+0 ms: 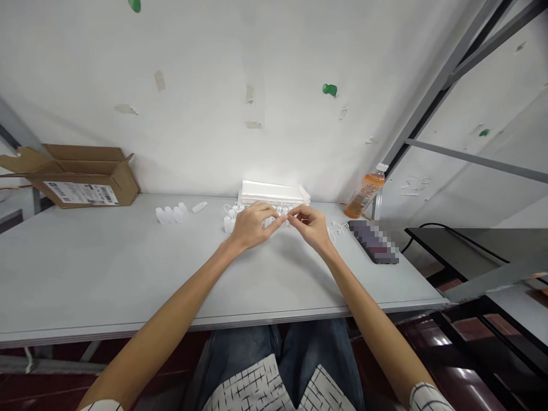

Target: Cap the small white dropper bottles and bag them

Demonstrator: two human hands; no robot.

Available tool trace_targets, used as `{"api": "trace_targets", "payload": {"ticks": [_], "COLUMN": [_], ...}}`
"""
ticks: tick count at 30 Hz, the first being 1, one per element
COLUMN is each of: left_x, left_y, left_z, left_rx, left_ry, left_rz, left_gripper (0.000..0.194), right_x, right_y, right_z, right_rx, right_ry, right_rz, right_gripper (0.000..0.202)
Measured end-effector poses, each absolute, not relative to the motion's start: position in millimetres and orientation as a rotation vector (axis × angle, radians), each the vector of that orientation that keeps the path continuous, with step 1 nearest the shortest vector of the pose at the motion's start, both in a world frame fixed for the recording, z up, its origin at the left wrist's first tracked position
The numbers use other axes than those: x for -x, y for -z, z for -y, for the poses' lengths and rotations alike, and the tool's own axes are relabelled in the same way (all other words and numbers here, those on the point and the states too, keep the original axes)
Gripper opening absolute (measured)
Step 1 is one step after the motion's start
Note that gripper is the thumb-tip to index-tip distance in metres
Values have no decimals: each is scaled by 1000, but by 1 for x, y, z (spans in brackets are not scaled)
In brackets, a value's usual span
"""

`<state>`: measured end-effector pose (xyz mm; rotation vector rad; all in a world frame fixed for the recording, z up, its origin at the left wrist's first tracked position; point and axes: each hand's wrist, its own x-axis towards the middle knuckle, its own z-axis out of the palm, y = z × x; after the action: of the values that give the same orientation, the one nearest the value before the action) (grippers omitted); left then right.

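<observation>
the small white piece (287, 217) is at your fingertips, just above the grey tabletop (282, 279), in front of a low white container (274, 190) by the wall. it is tiny and mostly covered by your fingers, so which way it points and how its long axis runs cannot be made out; the view is poor here, but it seems to sit right where your two hands meet. your right hand (309, 224) has its thumb and forefinger brought together in a fine pinch on it, the other fingers curled in. your left hand (256, 224) is half curled, palm down, thumb stretched toward that same spot with a gap behind its tip; whether it grips the piece too, you cannot tell from this angle.

beside your left hand lies a cluster of white parts (228, 224), partly hidden by it. farther left, several white vials (170, 214) sit side by side, and near them a single white vial (199, 206) lies flat, its long axis slanting away from you toward the right. past your right hand are thin white loops (341, 227), then a phone (373, 241) and an orange drink bottle (365, 196), cap up. an opened cardboard box (85, 185) rests at the far left.
</observation>
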<state>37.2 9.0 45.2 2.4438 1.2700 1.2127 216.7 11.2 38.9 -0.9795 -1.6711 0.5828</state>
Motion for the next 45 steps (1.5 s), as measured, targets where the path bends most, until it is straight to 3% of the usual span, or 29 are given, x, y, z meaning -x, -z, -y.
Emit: {"api": "trace_targets", "payload": {"ticks": [7,23,27,38,41,45], "left_x": [14,58,104,159,158,153], "left_y": [-56,-49,-47,-25,-20,-21], "left_z": [-35,-56,-57,-64,-68,-68], "left_rx": [-2187,-1923,-2081,-2377,-2377,-2347], "left_ry": [-1667,-1714,-1552,-722,-694,-934], "left_rz": [-1768,-2175,-2294,-2539,-2520,-2411], "left_gripper": [44,27,20,31,22,20], "right_x": [-165,-134,-143,-255,-286,-327], "right_y": [-46,-34,-37,-46,-30,-15], "right_z": [-29,-43,-41,-34,-36,-46], "right_rx": [1047,1184,1109,1099,1164,1269], "right_ry": [-274,-83,-84,101,99,26], "right_rz": [2112,2340,2269,1867,1787,1641], "right_gripper": [12,22,23,21,21,26]}}
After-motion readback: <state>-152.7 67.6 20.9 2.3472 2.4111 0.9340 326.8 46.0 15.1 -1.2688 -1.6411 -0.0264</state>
